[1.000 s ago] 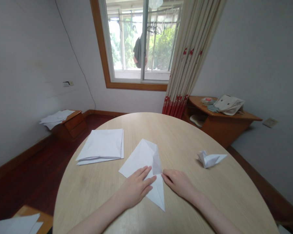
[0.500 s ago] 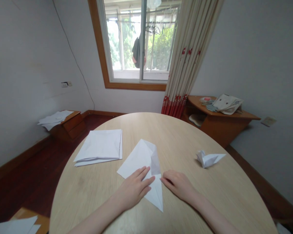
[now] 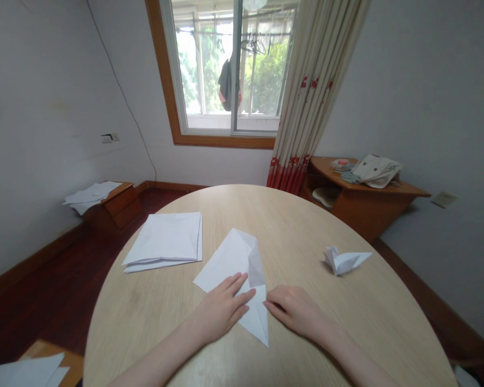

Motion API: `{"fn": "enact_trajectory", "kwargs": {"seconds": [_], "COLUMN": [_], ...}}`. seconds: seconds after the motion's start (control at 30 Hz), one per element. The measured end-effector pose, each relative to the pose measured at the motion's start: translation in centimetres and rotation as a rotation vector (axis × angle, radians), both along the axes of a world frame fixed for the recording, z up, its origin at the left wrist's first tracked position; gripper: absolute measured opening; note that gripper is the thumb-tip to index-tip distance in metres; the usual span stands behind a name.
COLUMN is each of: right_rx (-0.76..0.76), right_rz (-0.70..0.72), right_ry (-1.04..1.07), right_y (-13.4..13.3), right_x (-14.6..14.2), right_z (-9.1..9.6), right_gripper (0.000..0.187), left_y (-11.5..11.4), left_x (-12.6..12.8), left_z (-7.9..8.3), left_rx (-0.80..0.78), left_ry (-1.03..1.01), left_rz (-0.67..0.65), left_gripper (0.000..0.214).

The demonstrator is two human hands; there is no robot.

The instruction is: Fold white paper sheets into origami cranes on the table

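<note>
A white sheet of paper [image 3: 229,258], partly folded with a flap raised along its right side, lies on the round wooden table [image 3: 298,226] in front of me. My left hand [image 3: 221,307] lies flat on the sheet's near part, fingers stretched out and pressing it down. My right hand [image 3: 292,307] rests beside the sheet's right edge, fingers curled with the fingertips at the paper's edge. Nothing shows inside that hand.
A stack of white sheets [image 3: 167,241] lies on the table to the left. A folded paper figure [image 3: 344,260] sits at the right. Low wooden cabinets stand by the left wall [image 3: 113,201] and right wall [image 3: 363,196]. More paper [image 3: 24,371] is at the bottom left.
Both hands have stayed on the sheet, shifting slightly left. The view has moved a little; the fold looks much the same.
</note>
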State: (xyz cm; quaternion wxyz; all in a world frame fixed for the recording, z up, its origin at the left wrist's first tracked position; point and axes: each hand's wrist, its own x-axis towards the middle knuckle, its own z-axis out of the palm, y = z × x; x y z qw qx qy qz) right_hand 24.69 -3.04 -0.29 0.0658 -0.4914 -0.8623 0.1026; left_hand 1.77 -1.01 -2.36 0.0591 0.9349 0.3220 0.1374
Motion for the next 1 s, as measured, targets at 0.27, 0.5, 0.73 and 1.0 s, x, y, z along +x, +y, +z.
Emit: {"fn": "enact_trajectory", "kwargs": {"seconds": [0.27,0.5,0.73,1.0], "right_rx": [-0.022,-0.047,-0.039,-0.08], "right_rz": [0.035,0.049,0.065,0.097], "right_ry": [-0.025,-0.013,-0.01,0.019], "right_y": [-0.4,-1.1,-1.6,-2.2], "right_x": [-0.3,-0.6,-0.8,-1.0], "right_z": [0.3,0.4,0.2,0.7], "right_gripper": [0.028,0.027,0.025,0.024], "left_y": [0.0,-0.1,-0.1,-0.1], "left_x": [0.0,0.0,0.0,0.0], "left_z": [0.1,0.4,0.6,0.6], "left_rx": [-0.009,0.0,-0.011,-0.004], "left_ry": [-0.021,0.025,0.041,0.041], "left_rz": [-0.004,-0.009,-0.002,-0.004], "left_gripper": [0.036,0.037,0.038,0.037]}}
